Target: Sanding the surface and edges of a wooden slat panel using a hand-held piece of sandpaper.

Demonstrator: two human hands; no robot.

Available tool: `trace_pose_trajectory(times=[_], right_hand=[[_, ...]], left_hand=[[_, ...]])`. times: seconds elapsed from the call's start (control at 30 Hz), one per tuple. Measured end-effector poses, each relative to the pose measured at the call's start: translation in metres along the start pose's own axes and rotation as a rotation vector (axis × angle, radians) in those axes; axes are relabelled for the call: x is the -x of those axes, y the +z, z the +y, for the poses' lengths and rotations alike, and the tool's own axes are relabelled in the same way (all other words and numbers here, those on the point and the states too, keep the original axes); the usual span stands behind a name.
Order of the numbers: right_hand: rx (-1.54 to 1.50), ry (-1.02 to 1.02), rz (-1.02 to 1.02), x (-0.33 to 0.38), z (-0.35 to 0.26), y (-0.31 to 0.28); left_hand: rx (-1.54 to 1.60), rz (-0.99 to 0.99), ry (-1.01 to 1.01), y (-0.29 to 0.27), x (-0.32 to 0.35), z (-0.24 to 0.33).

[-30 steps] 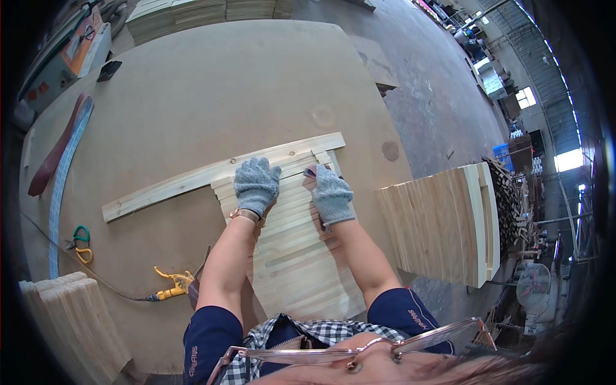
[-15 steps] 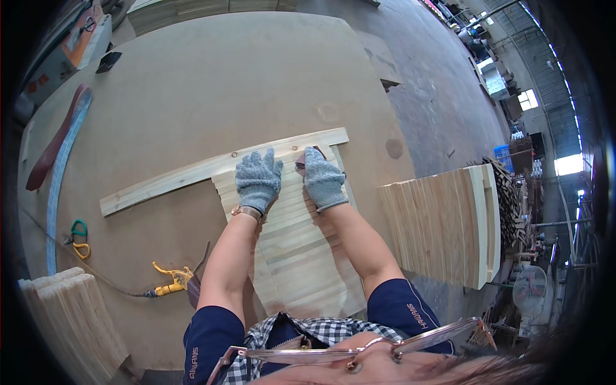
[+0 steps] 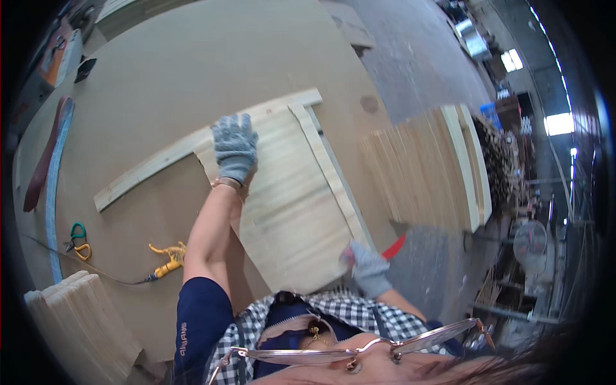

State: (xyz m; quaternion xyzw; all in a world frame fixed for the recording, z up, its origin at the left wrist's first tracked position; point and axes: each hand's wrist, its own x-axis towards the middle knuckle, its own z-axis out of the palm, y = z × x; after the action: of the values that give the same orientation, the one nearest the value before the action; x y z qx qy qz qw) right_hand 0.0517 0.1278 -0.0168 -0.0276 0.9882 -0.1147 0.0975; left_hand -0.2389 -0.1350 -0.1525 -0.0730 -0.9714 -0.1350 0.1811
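Several pale wooden slats [image 3: 289, 186] lie side by side in a block in front of me. My left hand [image 3: 235, 149], in a grey knit glove, rests palm down on their far left part with fingers stretched out. Along their far ends runs a long wooden strip [image 3: 154, 167]; a narrower strip [image 3: 330, 170] borders the right side. At the near right corner is my gloved right hand [image 3: 371, 268], smeared by motion, its fingers closed around a dark reddish piece [image 3: 348, 254] resembling sandpaper. A bright red tip [image 3: 394, 247] sticks out beside that hand.
A yellow air blow gun [image 3: 169, 264] with a hose lies left, near green-and-yellow-handled cutters [image 3: 79, 241]. Farther left is a maroon-and-blue sanding belt [image 3: 56, 160]. Stacks of wood stand at the near left [image 3: 83, 314] and right [image 3: 417, 170]. A fan [image 3: 529, 239] stands beyond.
My right hand has moved from the far end of the slats to their near right corner. The left hand stays on the far left part. The whole view has shifted somewhat.
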Motion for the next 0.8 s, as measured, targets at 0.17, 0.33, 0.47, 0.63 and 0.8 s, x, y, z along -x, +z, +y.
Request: trace_pose_trajectory(times=[0.17, 0.33, 0.47, 0.63, 0.8], right_hand=[[0.192, -0.267, 0.478, -0.120, -0.021, -0.044], [0.139, -0.285, 0.300, -0.185, -0.033, 0.023], [0.192, -0.217, 0.288, -0.069, -0.023, 0.059], [0.023, 0.088, 0.212, 0.113, 0.023, 0.080], [-0.196, 0.444, 0.479, 0.083, 0.065, 0.046]], left_hand=[[0.375, 0.148, -0.158, -0.069, 0.071, -0.039], [0.362, -0.150, -0.037, -0.096, 0.185, 0.049], [0.184, -0.216, -0.066, -0.093, 0.209, 0.050], [0.189, -0.220, -0.078, -0.094, 0.211, 0.048], [0.528, -0.054, -0.141, -0.093, 0.246, 0.037]])
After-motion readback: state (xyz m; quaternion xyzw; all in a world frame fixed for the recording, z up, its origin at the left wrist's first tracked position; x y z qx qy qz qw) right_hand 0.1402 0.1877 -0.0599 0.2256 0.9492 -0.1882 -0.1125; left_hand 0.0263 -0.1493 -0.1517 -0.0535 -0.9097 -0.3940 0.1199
